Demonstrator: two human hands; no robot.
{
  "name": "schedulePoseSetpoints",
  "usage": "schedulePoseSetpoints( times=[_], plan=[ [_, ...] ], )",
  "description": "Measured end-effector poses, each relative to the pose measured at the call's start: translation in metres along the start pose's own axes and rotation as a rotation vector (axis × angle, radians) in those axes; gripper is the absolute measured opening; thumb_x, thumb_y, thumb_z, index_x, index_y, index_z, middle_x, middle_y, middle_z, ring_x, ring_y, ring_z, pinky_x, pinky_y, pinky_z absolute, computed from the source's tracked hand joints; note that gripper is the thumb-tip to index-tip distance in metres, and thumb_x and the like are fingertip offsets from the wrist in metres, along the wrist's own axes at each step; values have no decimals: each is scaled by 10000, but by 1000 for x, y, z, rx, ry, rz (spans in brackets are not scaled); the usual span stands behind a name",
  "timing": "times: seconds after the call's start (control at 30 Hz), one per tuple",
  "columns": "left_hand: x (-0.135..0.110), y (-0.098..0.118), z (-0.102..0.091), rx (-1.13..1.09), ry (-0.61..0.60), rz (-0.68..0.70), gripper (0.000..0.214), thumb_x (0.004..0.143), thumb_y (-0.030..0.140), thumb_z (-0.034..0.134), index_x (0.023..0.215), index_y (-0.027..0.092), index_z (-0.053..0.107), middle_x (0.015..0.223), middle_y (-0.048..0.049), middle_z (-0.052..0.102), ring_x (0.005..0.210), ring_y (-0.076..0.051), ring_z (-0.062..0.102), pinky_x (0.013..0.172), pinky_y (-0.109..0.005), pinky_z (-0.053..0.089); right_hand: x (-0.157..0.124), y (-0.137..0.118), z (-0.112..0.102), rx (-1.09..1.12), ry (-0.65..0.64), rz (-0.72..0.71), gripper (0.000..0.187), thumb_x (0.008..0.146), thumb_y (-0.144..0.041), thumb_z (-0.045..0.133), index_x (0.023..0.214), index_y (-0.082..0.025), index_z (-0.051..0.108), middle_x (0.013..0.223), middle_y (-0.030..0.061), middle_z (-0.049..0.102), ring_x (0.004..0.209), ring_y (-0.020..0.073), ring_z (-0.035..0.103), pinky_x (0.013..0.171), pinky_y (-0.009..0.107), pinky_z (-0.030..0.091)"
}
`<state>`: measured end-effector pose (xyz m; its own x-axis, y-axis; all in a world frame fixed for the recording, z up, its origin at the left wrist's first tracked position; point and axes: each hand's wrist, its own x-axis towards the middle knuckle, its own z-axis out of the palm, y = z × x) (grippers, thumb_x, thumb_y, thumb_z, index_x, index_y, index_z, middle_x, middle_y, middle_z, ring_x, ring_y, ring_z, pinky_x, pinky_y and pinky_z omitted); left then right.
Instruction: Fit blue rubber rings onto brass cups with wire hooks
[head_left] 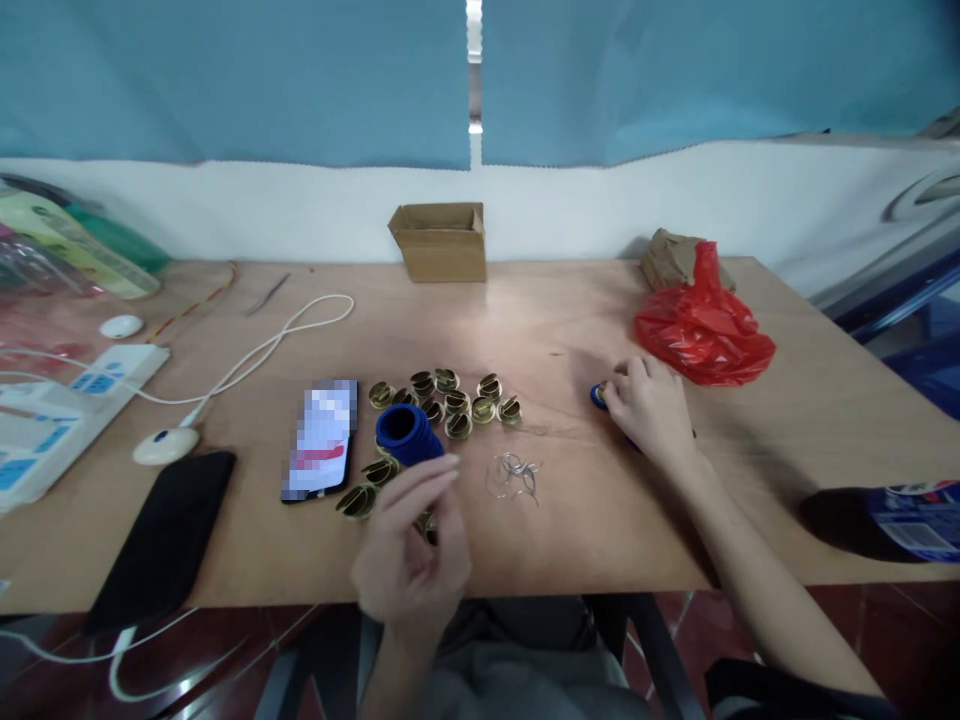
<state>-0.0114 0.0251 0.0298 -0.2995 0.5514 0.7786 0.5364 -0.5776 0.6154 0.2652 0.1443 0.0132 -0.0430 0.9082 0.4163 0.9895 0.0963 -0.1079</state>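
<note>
My left hand (411,545) is raised near the table's front edge, fingers pinched together on a small piece I cannot make out. Just beyond it a blue ribbed tube (408,434) lies on its side. Several gold-green round caps (448,398) are clustered on the wooden table (570,330), with a few more caps (360,497) beside the tube. A small heap of thin wire clips (514,474) lies right of the hand. My right hand (651,408) rests on the table further right, fingers curled over a small blue round part (598,395).
A lit phone (322,438) and a dark phone (166,535) lie at the left, with white cables (255,352), a power strip (52,415) and a white puck (166,445). A cardboard box (440,240) stands at the back. A red plastic bag (702,322) sits right; a dark bottle (885,520) lies at the right edge.
</note>
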Motion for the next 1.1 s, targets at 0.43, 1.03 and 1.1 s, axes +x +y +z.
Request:
schedulePoseSetpoints(
  times=[0.43, 1.03, 1.1],
  plan=[
    [41, -18, -15, 327, -33, -142, 410, 865, 231, 761, 1261, 236, 656, 1194, -66, 722, 1131, -248, 679, 1049, -463, 529, -20, -45, -3, 434, -48, -255, 186, 1015, -263, 461, 1113, -190, 601, 1112, 142, 687, 1043, 297, 643, 932, 459, 472],
    [-15, -18, 41, -176, -241, -372, 390, 799, 220, 831, 1155, 244, 672, 1159, -45, 724, 1099, -226, 706, 990, -422, 590, -28, -80, 3, 1016, -304, -204, 314, 958, -312, 630, 1243, -190, 581, 1132, 110, 704, 1000, 236, 701, 879, 394, 579],
    [-16, -17, 40, -187, -207, -329, 386, 800, 199, 831, 1144, 244, 661, 1162, -47, 720, 1116, -228, 700, 992, -427, 587, -34, -80, -5, 1175, -440, -177, 290, 911, -298, 689, 1174, -200, 617, 1068, 77, 708, 902, 201, 705, 770, 327, 592]
  ],
)
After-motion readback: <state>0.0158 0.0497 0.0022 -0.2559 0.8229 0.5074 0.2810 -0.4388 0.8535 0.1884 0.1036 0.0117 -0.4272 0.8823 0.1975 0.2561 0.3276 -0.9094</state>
